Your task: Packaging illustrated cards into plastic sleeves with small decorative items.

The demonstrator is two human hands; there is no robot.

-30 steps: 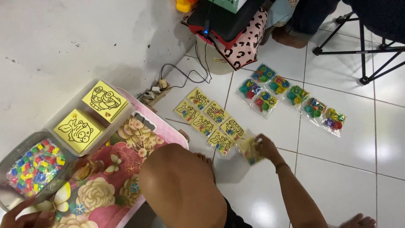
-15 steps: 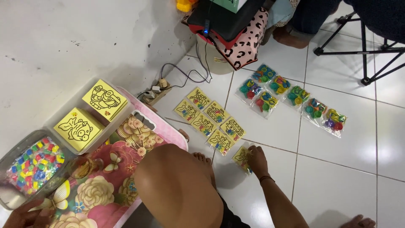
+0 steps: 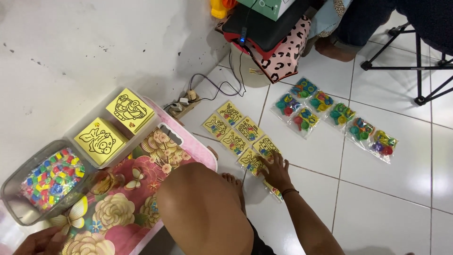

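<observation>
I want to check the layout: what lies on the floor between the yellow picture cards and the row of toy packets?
In the head view, only bare white tile lies between the yellow picture cards and the toy packets.

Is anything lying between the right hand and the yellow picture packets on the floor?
Nothing visible does. The right hand already rests flat on the floor tiles, with its fingers on the nearest yellow picture packets. One more packet shows partly from under the wrist.

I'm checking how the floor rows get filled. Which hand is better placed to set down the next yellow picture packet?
Right, probably. The right hand already lies on the yellow picture packets on the floor tiles. The left hand sits far off at the floral table, near the bead tub.
</observation>
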